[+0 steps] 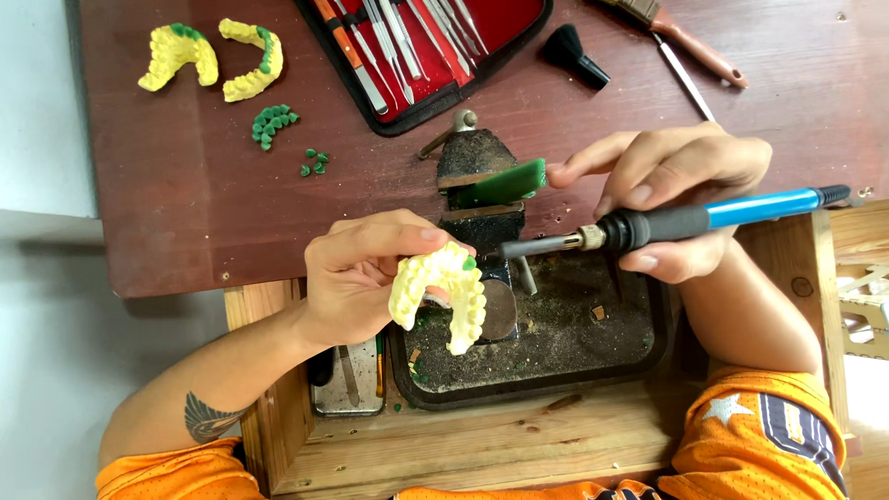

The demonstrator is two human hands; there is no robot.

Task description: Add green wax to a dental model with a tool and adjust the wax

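My left hand [356, 278] grips a pale yellow dental arch model [443, 294] with a small green wax spot near its upper end. My right hand [681, 181] holds a soldering-type heating iron [704, 220] with a blue handle and black grip. Its metal tip points left, close to the green spot on the model. My right forefinger reaches toward a green wax block [505, 183] clamped in a small dark bench vise [477, 190]. Both hands hover over a black tray [556, 347] dusted with wax scraps.
Two more yellow arch models [213, 60] with green wax lie at the table's far left, with loose green wax teeth [273, 125] beside them. An open red-lined case of metal instruments [417, 46], a black nozzle [574, 54] and a brush [685, 37] lie at the back.
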